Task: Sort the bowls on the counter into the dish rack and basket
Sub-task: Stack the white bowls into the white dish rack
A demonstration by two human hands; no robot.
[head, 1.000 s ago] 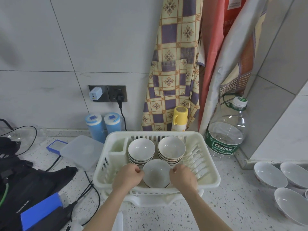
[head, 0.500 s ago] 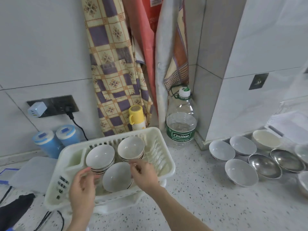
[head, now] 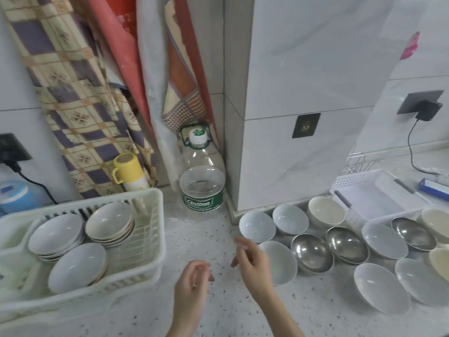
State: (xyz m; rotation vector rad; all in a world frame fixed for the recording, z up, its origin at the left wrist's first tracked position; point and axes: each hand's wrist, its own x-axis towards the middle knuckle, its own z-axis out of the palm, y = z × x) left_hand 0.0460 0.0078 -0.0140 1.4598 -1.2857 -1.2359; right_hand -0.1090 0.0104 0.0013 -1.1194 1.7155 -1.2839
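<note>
Hands [head: 194,283] [head: 252,261] above counter [head: 209,239], each grip loose, empty, beside white bowls [head: 279,261].

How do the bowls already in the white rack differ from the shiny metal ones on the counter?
The rack bowls are white, while the metal bowls are silvery and reflective. The rack bowls lean tilted in stacks inside the dish rack; the metal bowls sit singly, upright on the counter. Both kinds are round and look empty.

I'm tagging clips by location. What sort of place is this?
Most likely a home kitchen counter: a white dish rack stacked with bowls, loose bowls on speckled stone, tiled walls, and a water bottle in the corner.
</note>
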